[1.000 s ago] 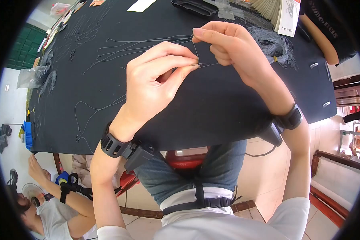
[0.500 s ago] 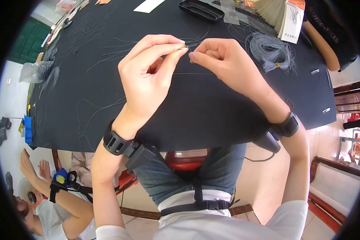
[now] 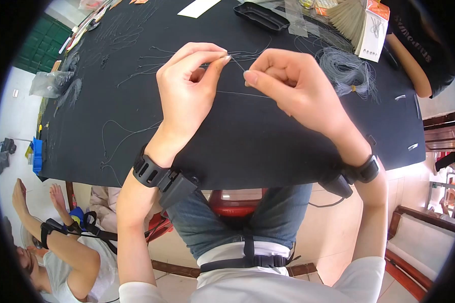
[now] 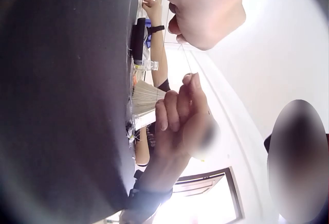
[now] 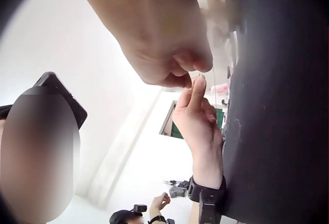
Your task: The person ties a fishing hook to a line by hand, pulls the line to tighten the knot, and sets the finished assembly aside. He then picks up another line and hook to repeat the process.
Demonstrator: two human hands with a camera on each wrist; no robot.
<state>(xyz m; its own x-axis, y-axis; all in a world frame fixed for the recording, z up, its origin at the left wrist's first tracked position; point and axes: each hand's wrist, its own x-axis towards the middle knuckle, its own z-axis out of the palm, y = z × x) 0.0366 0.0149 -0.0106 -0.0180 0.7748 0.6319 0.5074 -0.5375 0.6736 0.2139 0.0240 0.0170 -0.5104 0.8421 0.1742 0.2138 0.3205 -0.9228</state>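
In the head view my left hand pinches a thin grey line between thumb and fingertips above the black table. My right hand, to its right, pinches the same line between thumb and curled fingers, and a short slanted length shows between the hands. Another strand runs lower, from the left wrist area toward the right hand. The left wrist view shows the line between both hands. In the right wrist view the fingertips of the two hands nearly meet; whatever lies between them is too small to tell.
A coiled bundle of grey line lies right of my hands. Behind are a black tray, a white paper and a stack of cards. Loose strands lie at left. Other people sit at the left and the far right.
The hands came closer, then parted slightly, with the line still pinched. The right hand has dropped from its raised position, and the left has shifted up and left.
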